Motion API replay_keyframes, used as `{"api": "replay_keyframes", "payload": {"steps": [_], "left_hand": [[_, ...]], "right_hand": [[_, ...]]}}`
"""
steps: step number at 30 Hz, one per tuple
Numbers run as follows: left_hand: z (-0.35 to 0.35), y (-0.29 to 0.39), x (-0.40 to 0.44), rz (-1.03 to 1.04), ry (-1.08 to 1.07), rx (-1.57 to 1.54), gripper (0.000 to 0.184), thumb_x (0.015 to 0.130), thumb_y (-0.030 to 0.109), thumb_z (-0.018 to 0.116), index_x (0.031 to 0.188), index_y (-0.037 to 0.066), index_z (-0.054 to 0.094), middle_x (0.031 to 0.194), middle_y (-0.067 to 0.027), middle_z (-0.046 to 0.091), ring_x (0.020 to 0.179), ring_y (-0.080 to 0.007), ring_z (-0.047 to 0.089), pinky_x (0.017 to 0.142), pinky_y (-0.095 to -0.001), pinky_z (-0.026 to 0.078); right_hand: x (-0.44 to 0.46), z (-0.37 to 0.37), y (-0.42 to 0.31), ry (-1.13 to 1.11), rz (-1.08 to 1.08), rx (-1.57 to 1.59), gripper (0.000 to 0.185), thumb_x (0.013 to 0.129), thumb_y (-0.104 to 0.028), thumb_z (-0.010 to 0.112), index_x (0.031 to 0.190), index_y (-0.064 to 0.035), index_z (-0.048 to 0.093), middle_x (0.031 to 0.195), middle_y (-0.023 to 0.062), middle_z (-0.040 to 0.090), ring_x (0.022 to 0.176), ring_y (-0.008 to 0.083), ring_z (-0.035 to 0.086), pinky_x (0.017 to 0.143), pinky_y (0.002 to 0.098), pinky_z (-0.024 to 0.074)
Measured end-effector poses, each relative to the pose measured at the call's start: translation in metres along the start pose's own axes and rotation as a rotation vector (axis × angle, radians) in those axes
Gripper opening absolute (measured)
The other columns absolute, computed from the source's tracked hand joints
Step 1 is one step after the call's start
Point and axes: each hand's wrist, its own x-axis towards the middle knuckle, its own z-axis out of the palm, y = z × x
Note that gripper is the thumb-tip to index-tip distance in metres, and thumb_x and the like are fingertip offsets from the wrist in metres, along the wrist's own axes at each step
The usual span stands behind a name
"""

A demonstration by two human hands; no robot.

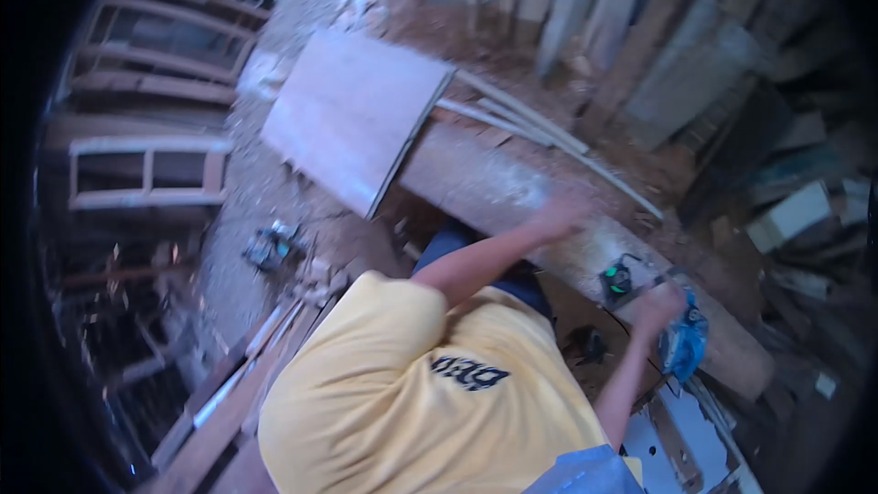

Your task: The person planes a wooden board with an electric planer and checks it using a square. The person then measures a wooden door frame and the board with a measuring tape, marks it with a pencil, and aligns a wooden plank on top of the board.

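Observation:
A long, wide wooden plank [476, 166] lies diagonally in front of me, dusted with pale powder. Over its middle is my left hand [565, 212], smeared by motion, so its fingers cannot be made out. My right hand [660, 304] is closed at the top of a blue power tool [682, 343] near the plank's right end; the fingers are blurred and the exact grip is partly hidden. Between my hands, a small black object with a bright green spot [616, 280] rests on the plank. A dark cord [626, 327] runs down beside my right forearm.
A broad pale board [357, 114] covers the plank's far left end. Thin strips [567, 140] lie along its back edge. Boards [594, 14] lean behind. Wooden frames [151, 171] stand at left, near another tool [270, 245] on the ground. White panels [672, 439] sit lower right.

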Motion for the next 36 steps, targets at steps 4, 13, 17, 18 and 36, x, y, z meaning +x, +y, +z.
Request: {"api": "replay_keyframes", "payload": {"steps": [4,13,17,18,36], "left_hand": [[-0.075,-0.099,-0.026,-0.308,0.397,0.217,0.052,0.089,0.024,0.071,0.138,0.013,0.059,0.144,-0.0179,0.053,0.142,-0.0393,0.041,0.119,-0.0519,0.03],[-0.089,-0.167,-0.034,-0.434,0.311,0.305,0.052,0.095,0.038,0.059,0.135,0.005,0.061,0.134,-0.0207,0.059,0.136,-0.0388,0.047,0.121,-0.0529,0.029],[-0.092,-0.173,-0.033,-0.459,0.335,0.307,0.048,0.092,0.035,0.06,0.13,0.005,0.065,0.126,-0.0198,0.063,0.13,-0.0379,0.052,0.119,-0.0523,0.032],[-0.092,-0.173,-0.033,-0.452,0.342,0.3,0.048,0.092,0.035,0.06,0.13,0.005,0.065,0.126,-0.0198,0.063,0.13,-0.0379,0.052,0.119,-0.0523,0.032],[-0.096,-0.171,-0.036,-0.522,0.317,0.238,0.039,0.09,0.035,0.061,0.113,0.005,0.068,0.114,-0.0169,0.064,0.12,-0.0341,0.056,0.105,-0.049,0.041]], "right_hand": [[0.07,0.034,-0.113,0.023,-0.18,0.355,0.042,0.083,-0.016,0.081,0.123,-0.0079,0.069,0.117,0.0167,0.062,0.113,0.0352,0.059,0.102,0.0448,0.0454],[0.439,0.036,-0.29,0.108,-0.057,0.558,0.099,0.079,-0.043,0.088,0.154,-0.0001,0.039,0.133,0.0244,0.06,0.124,0.0351,0.058,0.106,0.0435,0.0467],[0.623,0.052,-0.309,0.383,0.017,0.441,0.121,0.069,-0.044,0.093,0.156,0.0077,0.026,0.146,0.0311,0.051,0.138,0.0387,0.05,0.113,0.0449,0.0424],[0.643,0.05,-0.32,0.393,0.011,0.435,0.121,0.069,-0.044,0.093,0.156,0.0077,0.026,0.146,0.0311,0.051,0.138,0.0387,0.05,0.113,0.0449,0.0424],[0.526,-0.004,-0.386,0.254,-0.162,0.887,0.072,0.083,-0.027,0.087,0.136,0.0076,0.054,0.124,0.0175,0.07,0.106,0.0257,0.069,0.094,0.0355,0.0544]]}}
